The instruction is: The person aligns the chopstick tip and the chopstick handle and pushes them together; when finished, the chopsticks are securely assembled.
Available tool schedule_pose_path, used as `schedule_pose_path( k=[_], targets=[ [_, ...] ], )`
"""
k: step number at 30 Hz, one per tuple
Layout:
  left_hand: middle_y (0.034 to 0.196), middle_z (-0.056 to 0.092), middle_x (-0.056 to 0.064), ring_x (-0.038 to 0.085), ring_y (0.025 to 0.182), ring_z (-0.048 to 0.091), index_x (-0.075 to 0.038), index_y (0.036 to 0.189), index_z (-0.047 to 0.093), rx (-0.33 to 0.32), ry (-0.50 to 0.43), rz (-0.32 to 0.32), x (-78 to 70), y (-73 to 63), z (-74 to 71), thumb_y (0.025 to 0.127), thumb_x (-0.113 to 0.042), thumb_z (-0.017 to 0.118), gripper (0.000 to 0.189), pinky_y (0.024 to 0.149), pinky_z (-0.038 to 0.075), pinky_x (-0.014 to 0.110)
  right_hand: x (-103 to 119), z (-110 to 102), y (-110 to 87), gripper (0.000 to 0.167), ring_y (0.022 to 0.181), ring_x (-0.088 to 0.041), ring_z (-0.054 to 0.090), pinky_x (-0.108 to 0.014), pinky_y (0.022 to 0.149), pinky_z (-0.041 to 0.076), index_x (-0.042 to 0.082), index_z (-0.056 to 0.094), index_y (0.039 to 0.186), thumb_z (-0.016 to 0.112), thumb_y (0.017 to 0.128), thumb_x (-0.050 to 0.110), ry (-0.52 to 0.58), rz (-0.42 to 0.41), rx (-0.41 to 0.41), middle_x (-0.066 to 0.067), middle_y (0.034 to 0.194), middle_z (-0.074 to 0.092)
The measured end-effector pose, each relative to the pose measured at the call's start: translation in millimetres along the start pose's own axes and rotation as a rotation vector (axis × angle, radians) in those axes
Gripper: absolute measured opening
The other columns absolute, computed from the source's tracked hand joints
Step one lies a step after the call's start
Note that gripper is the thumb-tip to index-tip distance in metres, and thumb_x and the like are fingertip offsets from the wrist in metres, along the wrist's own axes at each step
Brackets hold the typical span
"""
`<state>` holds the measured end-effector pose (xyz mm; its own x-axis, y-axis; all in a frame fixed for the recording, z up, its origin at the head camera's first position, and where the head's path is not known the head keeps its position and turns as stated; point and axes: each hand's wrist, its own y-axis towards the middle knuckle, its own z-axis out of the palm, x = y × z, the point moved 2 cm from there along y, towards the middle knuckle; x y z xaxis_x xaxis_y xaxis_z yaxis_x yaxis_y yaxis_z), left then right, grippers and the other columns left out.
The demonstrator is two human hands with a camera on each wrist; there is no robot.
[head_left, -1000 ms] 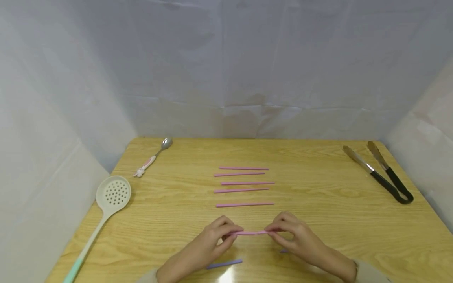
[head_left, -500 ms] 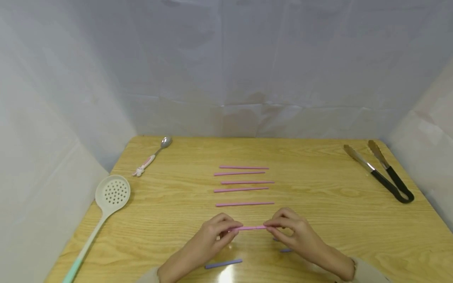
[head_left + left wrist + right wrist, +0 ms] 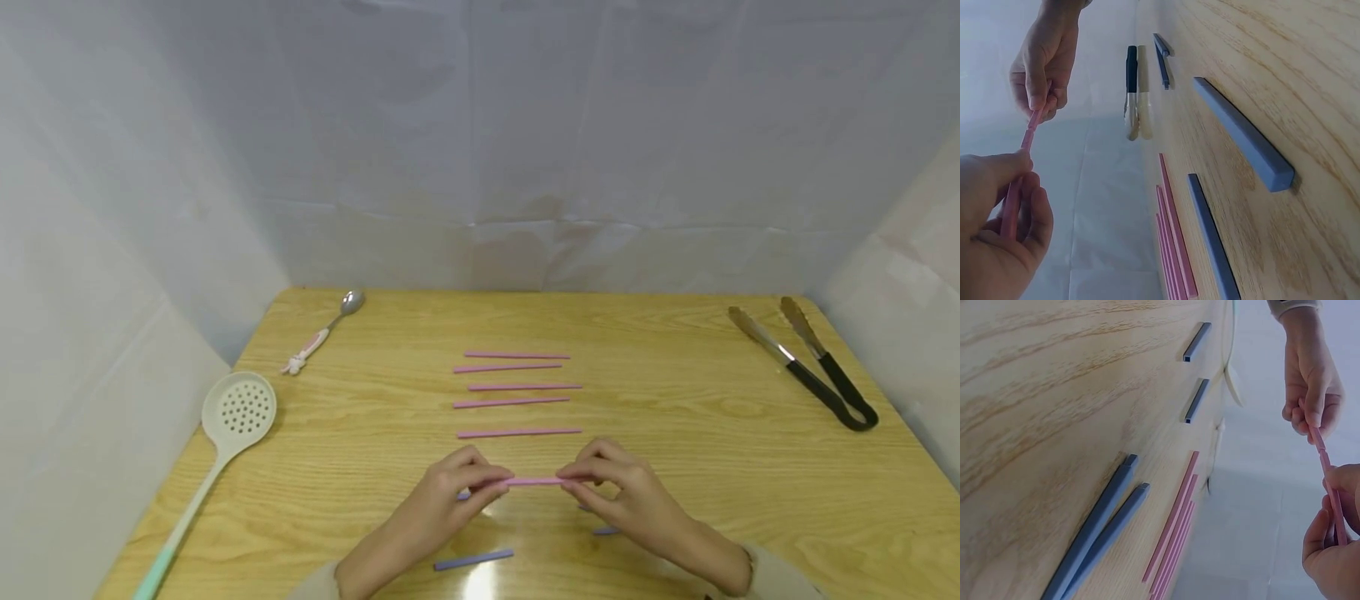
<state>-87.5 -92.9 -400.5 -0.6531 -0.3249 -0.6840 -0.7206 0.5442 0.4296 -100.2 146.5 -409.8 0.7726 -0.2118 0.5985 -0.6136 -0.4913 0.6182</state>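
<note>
In the head view, my left hand (image 3: 453,500) and right hand (image 3: 633,492) pinch the two ends of a pink chopstick (image 3: 534,481) between thumb and fingers, level above the table. A joint shows along the chopstick (image 3: 1030,128) in the left wrist view, so it is in two sections. Below my hands lie blue chopstick halves: one half (image 3: 474,559) is in full sight, while others are partly hidden by the hands. In the right wrist view, two blue halves (image 3: 1107,506) with narrowed tips lie close together, and two others (image 3: 1197,342) show hollow square ends.
Beyond my hands, several pink chopsticks (image 3: 519,433) lie in rough rows on the wooden table (image 3: 675,375). A slotted skimmer (image 3: 240,414) and a spoon (image 3: 322,335) lie at left. Black-handled tongs (image 3: 817,385) lie at far right. Pale sheeting (image 3: 525,150) encloses the back and sides.
Both hands have shifted slightly away from the body with the pink chopstick. Its joint, seen as a slight kink earlier, no longer shows in the head view; the chopstick looks straight there.
</note>
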Motion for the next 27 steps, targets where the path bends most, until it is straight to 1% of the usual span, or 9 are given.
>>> schedule_pose_path(
  k=[3, 8, 12, 16, 17, 20, 27],
  targets=[
    [0.086, 0.058, 0.001, 0.003, 0.075, 0.054, 0.002, 0.100, 0.069, -0.018, 0.002, 0.020, -0.4, 2.5, -0.2, 0.088, -0.001, 0.063, 0.014, 0.063, 0.050, 0.014, 2.3, -1.6, 1.9, 0.023, 0.075, -0.010, 0.058, -0.015, 0.060, 0.050, 0.000, 0.070, 0.093, 0.074, 0.073, -0.010, -0.003, 0.012, -0.008, -0.004, 0.087, 0.059],
    [0.085, 0.057, 0.002, 0.005, 0.071, 0.057, 0.003, 0.098, 0.069, -0.054, 0.007, 0.099, -1.7, 7.9, -0.3, 0.086, 0.003, 0.063, 0.013, 0.059, 0.048, 0.011, 4.4, -3.5, 4.7, 0.021, 0.074, -0.008, 0.056, -0.017, 0.062, 0.050, 0.002, 0.070, 0.093, 0.074, 0.075, -0.007, -0.034, 0.006, -0.018, -0.002, 0.087, 0.058],
    [0.085, 0.057, 0.002, 0.004, 0.069, 0.054, 0.003, 0.098, 0.070, -0.071, 0.035, 0.147, -3.7, 10.5, -1.9, 0.087, 0.002, 0.063, 0.013, 0.058, 0.045, 0.008, 3.2, -4.0, 5.7, 0.013, 0.074, -0.008, 0.054, -0.018, 0.062, 0.050, 0.002, 0.069, 0.092, 0.073, 0.080, -0.001, -0.043, -0.014, -0.029, -0.002, 0.087, 0.057],
    [0.085, 0.056, 0.002, 0.004, 0.067, 0.052, 0.003, 0.098, 0.070, -0.076, 0.053, 0.172, -4.4, 13.4, -2.1, 0.089, 0.000, 0.062, 0.012, 0.058, 0.044, 0.007, 1.7, -4.2, 6.2, 0.009, 0.073, -0.009, 0.054, -0.017, 0.061, 0.049, 0.001, 0.069, 0.091, 0.070, 0.085, 0.009, -0.048, -0.028, -0.044, -0.003, 0.086, 0.058],
    [0.085, 0.056, 0.003, 0.004, 0.067, 0.052, 0.003, 0.098, 0.069, -0.075, 0.054, 0.177, -4.1, 14.2, -1.9, 0.089, 0.000, 0.062, 0.012, 0.059, 0.045, 0.007, 1.4, -4.2, 6.3, 0.011, 0.073, -0.009, 0.054, -0.017, 0.061, 0.049, 0.002, 0.069, 0.091, 0.068, 0.087, 0.012, -0.051, -0.031, -0.047, -0.003, 0.086, 0.058],
    [0.084, 0.056, 0.003, 0.004, 0.066, 0.053, 0.004, 0.097, 0.069, -0.068, 0.057, 0.189, -2.7, 16.4, -1.3, 0.089, 0.000, 0.062, 0.012, 0.060, 0.046, 0.007, 0.8, -3.8, 6.8, 0.015, 0.073, -0.009, 0.054, -0.015, 0.062, 0.048, 0.002, 0.069, 0.091, 0.065, 0.089, 0.017, -0.063, -0.044, -0.056, -0.003, 0.086, 0.057],
    [0.083, 0.056, 0.004, 0.005, 0.066, 0.053, 0.004, 0.096, 0.069, -0.063, 0.062, 0.211, 0.9, 19.5, -1.8, 0.092, -0.004, 0.059, 0.014, 0.061, 0.046, 0.008, -0.7, -1.4, 7.2, 0.010, 0.076, -0.012, 0.057, -0.012, 0.065, 0.047, 0.002, 0.069, 0.091, 0.067, 0.088, 0.012, -0.082, -0.055, -0.069, -0.003, 0.086, 0.056]
  ],
)
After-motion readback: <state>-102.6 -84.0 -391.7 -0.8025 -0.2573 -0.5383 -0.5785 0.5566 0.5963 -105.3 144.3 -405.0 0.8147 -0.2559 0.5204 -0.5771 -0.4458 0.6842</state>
